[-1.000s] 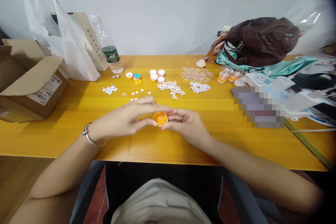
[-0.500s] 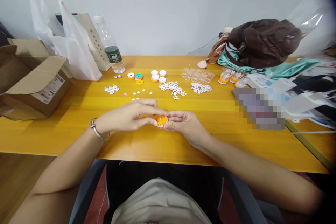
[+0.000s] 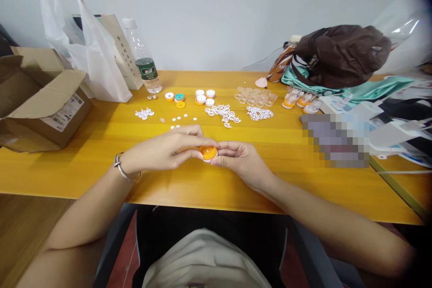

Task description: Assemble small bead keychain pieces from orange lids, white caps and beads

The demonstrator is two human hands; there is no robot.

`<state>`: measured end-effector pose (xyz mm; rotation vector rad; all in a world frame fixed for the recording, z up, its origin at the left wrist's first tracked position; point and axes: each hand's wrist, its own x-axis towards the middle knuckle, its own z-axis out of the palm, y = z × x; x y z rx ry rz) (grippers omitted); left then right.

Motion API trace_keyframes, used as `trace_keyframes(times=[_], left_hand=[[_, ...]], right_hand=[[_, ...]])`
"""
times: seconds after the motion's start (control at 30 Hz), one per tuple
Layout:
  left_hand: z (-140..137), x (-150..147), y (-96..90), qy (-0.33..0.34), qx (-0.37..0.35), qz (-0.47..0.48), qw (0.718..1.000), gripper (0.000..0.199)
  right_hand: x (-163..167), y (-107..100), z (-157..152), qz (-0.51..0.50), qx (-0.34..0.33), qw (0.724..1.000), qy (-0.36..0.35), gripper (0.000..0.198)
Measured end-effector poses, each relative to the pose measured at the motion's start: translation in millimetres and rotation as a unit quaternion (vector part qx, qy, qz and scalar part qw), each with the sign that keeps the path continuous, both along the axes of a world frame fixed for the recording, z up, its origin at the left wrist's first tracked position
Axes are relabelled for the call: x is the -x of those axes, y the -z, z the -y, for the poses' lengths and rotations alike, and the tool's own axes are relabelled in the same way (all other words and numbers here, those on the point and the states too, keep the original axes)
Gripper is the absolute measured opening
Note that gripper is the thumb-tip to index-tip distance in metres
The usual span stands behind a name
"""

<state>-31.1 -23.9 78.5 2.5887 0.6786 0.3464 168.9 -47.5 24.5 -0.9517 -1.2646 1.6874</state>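
Note:
Between both hands, just above the table near its front edge, is a small round orange cap-like part with a white lower rim (image 3: 208,153). My left hand (image 3: 172,148) grips its left side, thumb in front and fingers behind. From the right, my right hand (image 3: 238,159) pinches it with thumb and fingertips. Beyond them lie small white discs (image 3: 185,115), several white leaf-shaped lattice pieces (image 3: 222,111) and another pile of lattice pieces (image 3: 259,113). Further back are white round caps (image 3: 200,99), an orange ring (image 3: 180,105) and clear cups (image 3: 255,96).
An open cardboard box (image 3: 64,108) and a white plastic bag (image 3: 104,72) stand left, beside a water bottle (image 3: 147,69). At right are a brown bag (image 3: 340,56), several orange-based clear assemblies (image 3: 292,97), white power adapters (image 3: 388,132) and a blurred-out flat object (image 3: 335,139).
Both hands keep their hold on the orange and white part, which has tilted slightly. The whole view has shifted a little.

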Motion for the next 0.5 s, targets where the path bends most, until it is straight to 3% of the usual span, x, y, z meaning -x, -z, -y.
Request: trace_keyframes(times=[0.27,0.5], left_hand=[[2.0,-3.2,3.8,0.009,-0.013,-0.023,1.0,0.036],[3.4,-3.6,5.2,-0.024,-0.065,-0.042,0.997,0.036]], right_hand=[[-0.4,7.5,-0.8,-0.022,0.008,1.0,-0.017,0.028],[-1.7,5.4,-2.2,-0.017,0.028,0.999,-0.02,0.03]])
